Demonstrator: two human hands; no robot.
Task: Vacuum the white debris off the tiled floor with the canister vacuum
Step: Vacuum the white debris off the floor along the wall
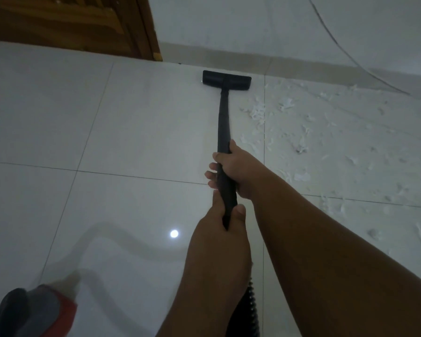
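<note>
The black wand [223,122] of the vacuum was gripped by both hands: the right hand [233,170] was closed round the shaft higher up, and the left hand [220,223] was wrapped round its lower end, where the ribbed hose [252,305] was joined. The floor head [226,80] was laid flat on the tiled floor [131,132] close to the far edge, just short of the skirting below the wall [253,20] and a little to the right of the wooden door frame [146,27]. The tile beneath the head appeared clean, while the white debris [299,132] was scattered thickly over the tiles to the right of the wand, out toward the right edge of the floor. A thin cable [345,52] was trailed down the wall into that littered patch. At the near left corner a blurred red and grey shape [39,310] was seen, probably the canister, though this could not be confirmed. From here, the light scraps could be pushed aside rather than taken up if the head were swept sideways too fast; the loose cable could be caught or drawn against the head once the littered tiles were reached; and the hose could be pulled taut and the canister dragged or tipped if the reach were extended.
</note>
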